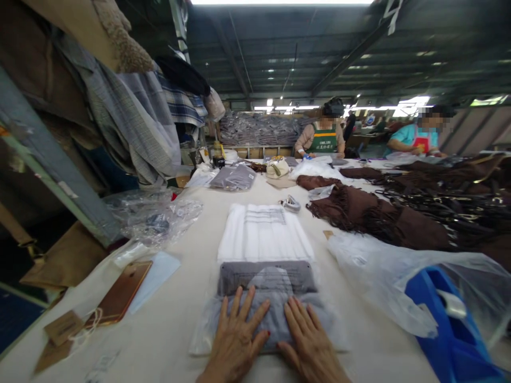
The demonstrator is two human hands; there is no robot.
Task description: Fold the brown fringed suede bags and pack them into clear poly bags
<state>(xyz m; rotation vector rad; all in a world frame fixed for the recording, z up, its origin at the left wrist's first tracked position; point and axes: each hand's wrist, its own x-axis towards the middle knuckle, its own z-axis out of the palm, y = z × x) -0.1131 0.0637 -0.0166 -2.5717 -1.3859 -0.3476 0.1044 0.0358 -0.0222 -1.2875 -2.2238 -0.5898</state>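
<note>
Both of my hands lie flat on a grey folded garment in a clear plastic bag (279, 314), near the front of the table. My left hand (235, 340) has its fingers spread over the bag's left half. On the right half rests my right hand (307, 340), fingers stretched out and the thumb apart. Neither hand grips anything. Just beyond the garment, and partly under its bag, is a stack of white plastic bags (263, 234) with printed text on the top one.
Left: a phone (125, 292), cardboard tags (64, 327), crumpled plastic (159, 213). Right: a blue tape dispenser (443, 319) partly under clear plastic, and brown fringed fabric (367, 218). Farther back lies a bagged grey garment (233, 177). Two people (322, 135) work across the table.
</note>
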